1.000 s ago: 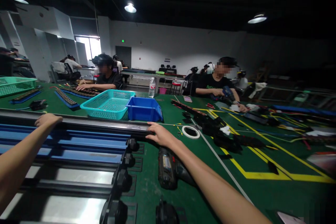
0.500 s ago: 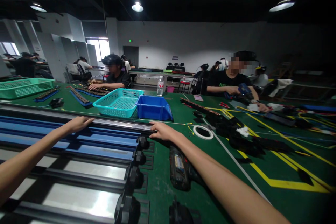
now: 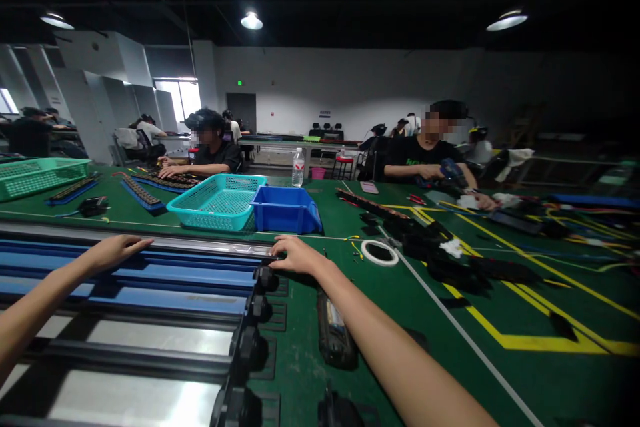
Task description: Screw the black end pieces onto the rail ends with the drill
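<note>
Long metal rails with blue strips (image 3: 200, 302) lie side by side at the lower left, with black end pieces (image 3: 249, 347) on their right ends. My left hand (image 3: 114, 250) rests on the farthest silver rail (image 3: 210, 248), its fingers stretched out to the right. At that rail's right end is my right hand (image 3: 295, 255), thumb and fingers apart around the tip and touching it. Below my right forearm a dark power tool (image 3: 336, 333) lies on the green table, partly hidden by the arm.
Past the rails stand a turquoise basket (image 3: 220, 203), a blue bin (image 3: 285, 210) and a water bottle (image 3: 298, 168). A white tape ring (image 3: 380, 253) and black parts (image 3: 450, 260) lie to the right. Across the table, one person (image 3: 435, 153) holds a drill; another (image 3: 210, 147) handles strips.
The view has shifted slightly. My left hand has slid a little left along the silver rail. My right hand remains at the rail's end.
</note>
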